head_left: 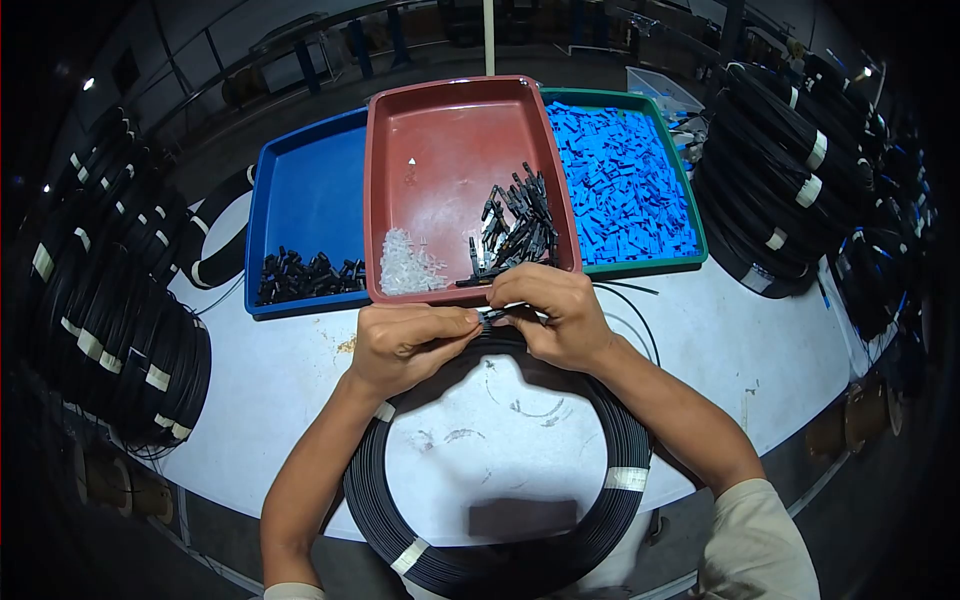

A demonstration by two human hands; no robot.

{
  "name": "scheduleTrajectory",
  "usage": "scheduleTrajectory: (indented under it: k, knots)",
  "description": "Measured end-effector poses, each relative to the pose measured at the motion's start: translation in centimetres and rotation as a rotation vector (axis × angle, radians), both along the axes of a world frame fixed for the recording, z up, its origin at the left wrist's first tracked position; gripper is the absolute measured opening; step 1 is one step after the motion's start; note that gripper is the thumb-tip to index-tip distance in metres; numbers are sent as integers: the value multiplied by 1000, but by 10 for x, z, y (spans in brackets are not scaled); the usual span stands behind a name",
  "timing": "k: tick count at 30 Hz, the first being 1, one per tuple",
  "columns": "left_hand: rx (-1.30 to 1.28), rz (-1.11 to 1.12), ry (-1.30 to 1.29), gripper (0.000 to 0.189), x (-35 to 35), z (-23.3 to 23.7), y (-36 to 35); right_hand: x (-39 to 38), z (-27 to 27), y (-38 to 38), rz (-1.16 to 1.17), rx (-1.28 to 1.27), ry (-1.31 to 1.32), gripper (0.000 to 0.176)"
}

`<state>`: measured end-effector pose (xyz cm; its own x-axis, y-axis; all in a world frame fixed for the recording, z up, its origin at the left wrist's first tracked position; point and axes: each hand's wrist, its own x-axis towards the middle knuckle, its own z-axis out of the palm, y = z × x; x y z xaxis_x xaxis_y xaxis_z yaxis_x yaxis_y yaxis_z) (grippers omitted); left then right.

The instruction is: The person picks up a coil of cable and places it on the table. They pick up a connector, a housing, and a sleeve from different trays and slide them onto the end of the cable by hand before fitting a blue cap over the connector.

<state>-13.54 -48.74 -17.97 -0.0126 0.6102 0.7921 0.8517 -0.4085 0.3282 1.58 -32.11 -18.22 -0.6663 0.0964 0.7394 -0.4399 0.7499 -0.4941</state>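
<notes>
My left hand [412, 345] and my right hand [556, 312] meet just in front of the red tray [440, 130]. Both are closed, fingertips pinching a small dark connector piece [489, 319] between them; the fingers hide most of it. Below my hands lies a coil of black cable [375, 480], bound with white tape, its ring spanning the space between my forearms. In the red tray, close to my hands, are a heap of small clear plastic pieces [408, 264] and a pile of slender black connector parts [520, 225].
A blue tray [310, 170] with black parts [305, 277] stands left of the red one. On the right a green tray [697, 225] holds many blue pieces [625, 185]. Stacked cable coils rise at left [130, 340] and right [790, 170] on the white table [740, 350].
</notes>
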Motion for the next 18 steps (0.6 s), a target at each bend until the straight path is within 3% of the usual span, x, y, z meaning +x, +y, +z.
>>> scheduleTrajectory:
  k: [6,11,16,18]
  knots:
    - [-15,-3,-8,17,1,2,-2,-4,1,-3,-6,16,141,22]
    - [-54,-20,-58,20,2,1,-2,-1,0,-1,1,52,113,20]
    - [36,-10,128,20,1,4,-1,-2,-3,0,10,27,70,20]
    - [33,3,87,19,1,2,-1,-3,-4,0,32,-21,45,20]
